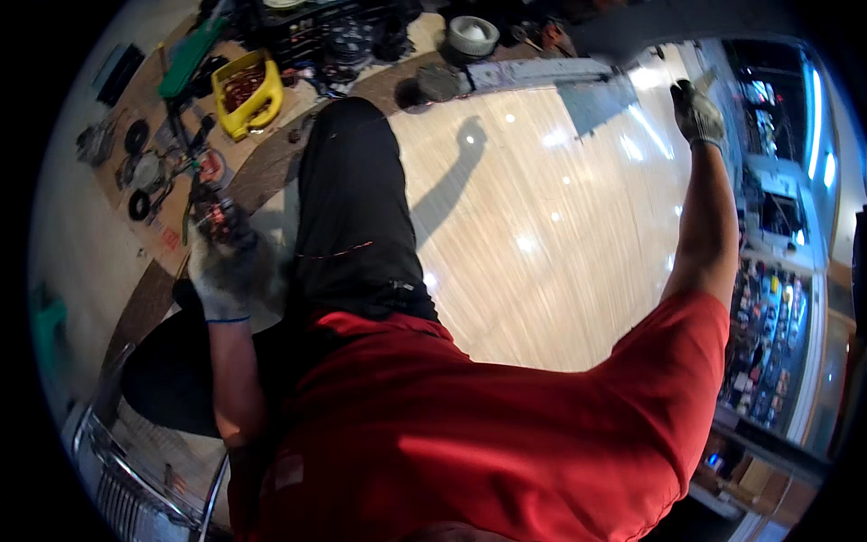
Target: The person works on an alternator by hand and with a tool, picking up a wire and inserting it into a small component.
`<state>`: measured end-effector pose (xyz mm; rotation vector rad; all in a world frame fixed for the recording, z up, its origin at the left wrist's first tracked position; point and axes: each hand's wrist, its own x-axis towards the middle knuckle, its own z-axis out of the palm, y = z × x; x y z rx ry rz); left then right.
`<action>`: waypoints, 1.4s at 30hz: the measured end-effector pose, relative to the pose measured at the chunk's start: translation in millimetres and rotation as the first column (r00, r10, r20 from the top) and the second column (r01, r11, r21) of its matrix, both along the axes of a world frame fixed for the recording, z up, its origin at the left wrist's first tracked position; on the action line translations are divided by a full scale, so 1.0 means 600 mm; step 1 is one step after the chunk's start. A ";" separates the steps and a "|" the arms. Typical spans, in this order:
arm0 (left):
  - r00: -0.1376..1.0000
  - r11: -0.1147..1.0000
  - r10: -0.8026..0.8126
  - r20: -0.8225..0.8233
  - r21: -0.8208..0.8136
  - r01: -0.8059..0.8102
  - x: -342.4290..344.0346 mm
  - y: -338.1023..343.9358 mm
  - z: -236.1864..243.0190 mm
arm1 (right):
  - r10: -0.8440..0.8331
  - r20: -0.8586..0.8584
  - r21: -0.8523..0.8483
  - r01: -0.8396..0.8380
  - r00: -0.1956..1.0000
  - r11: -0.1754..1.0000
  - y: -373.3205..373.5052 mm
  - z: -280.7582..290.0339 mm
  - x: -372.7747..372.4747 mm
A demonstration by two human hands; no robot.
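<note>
My left hand (221, 275), in a pale work glove with a blue cuff, is closed around a dark part with reddish copper showing (217, 219). Its exact kind is too small and blurred to tell. That hand is beside my bent knee, near a cluttered work board. Stretched far out to the right is my right hand (701, 119), gloved too, with dark fingertips. Its fingers are curled together; whether anything is in them is hidden. A thin coppery wire (339, 252) lies across my black trouser leg (348, 181).
A yellow cut-open jug (264, 116) holds coppery scrap. Around it lie a green tool (192, 59), black rings (137, 135) and other dark parts. At the far edge sits a round pale coil-like part (472, 38). A metal rack (135, 488) stands lower left; shelves (768, 343) line the right.
</note>
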<state>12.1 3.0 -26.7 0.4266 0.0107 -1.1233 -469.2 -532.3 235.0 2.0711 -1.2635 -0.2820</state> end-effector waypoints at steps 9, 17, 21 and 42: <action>0.963 0.966 0.157 -0.217 0.238 -0.104 -0.012 -0.006 -0.006 | 0.343 0.346 0.325 -0.454 0.873 0.829 0.145 -0.270 0.219; 0.987 0.993 0.069 -0.148 0.102 -0.054 -0.008 0.015 -0.024 | 0.493 0.756 0.378 -0.902 0.430 0.207 0.539 -0.280 0.605; 0.985 0.979 0.168 -0.051 0.123 -0.160 -0.017 0.005 0.059 | 0.251 0.847 0.485 -0.875 0.468 -0.004 0.574 -0.357 0.671; 0.889 0.855 0.293 0.353 0.319 -0.408 -0.004 0.010 0.023 | 0.680 0.691 0.166 -0.969 0.245 0.181 0.542 -0.281 0.719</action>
